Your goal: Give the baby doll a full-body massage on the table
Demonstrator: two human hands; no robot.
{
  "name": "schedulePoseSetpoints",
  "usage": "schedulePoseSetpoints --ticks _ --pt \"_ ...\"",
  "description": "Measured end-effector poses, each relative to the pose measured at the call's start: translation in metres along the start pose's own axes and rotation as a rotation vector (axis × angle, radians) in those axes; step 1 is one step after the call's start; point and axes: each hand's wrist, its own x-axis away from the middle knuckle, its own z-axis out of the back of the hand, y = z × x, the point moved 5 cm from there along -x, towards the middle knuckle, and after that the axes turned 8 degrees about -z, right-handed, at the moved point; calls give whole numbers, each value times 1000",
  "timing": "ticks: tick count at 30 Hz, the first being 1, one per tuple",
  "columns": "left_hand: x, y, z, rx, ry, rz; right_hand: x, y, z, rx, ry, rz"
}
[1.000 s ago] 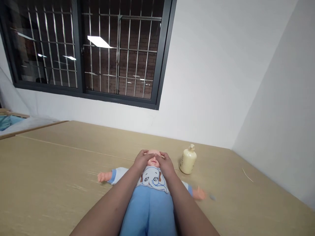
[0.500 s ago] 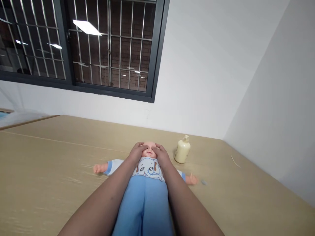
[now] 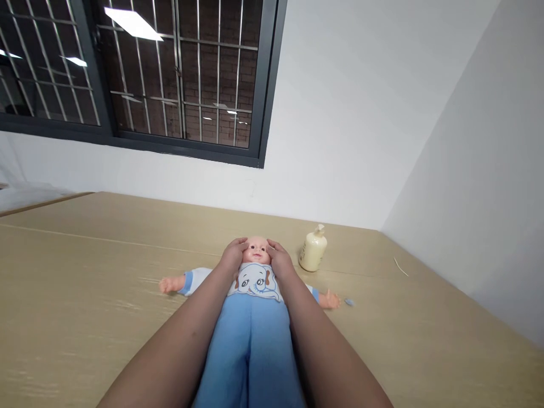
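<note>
A baby doll (image 3: 256, 281) lies on its back on the wooden table, dressed in a white top with an elephant face and light blue trousers. Its arms stretch out to both sides. My left hand (image 3: 234, 254) cups the left side of the doll's head, thumb on the cheek beside the eye. On the opposite side, my right hand (image 3: 279, 257) holds the head the same way, with fingers bent round it. The doll's eyes, nose and mouth show between my thumbs. My forearms cover parts of its sleeves.
A cream pump bottle (image 3: 313, 251) stands on the table (image 3: 106, 317) to the right of the doll's head. Near the doll's right-hand side lies a small bluish piece (image 3: 349, 302). A thin pale strip (image 3: 400, 266) lies farther right. Behind are a wall and a barred window (image 3: 182, 73).
My thumbs have moved outward from over the doll's eyes to the sides of its face, so the eyes now show. The whole view has shifted slightly.
</note>
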Motion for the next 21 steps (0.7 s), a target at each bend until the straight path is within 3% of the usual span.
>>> schedulePoseSetpoints --ticks 7,14,21 --pt "5 3 -3 -62 -23 45 13 -6 -3 9 -53 -9" --pt "7 11 -3 -205 3 23 15 -10 -3 82 26 -32" --pt "8 7 -3 -153 -4 30 7 -1 -2 26 8 -36"
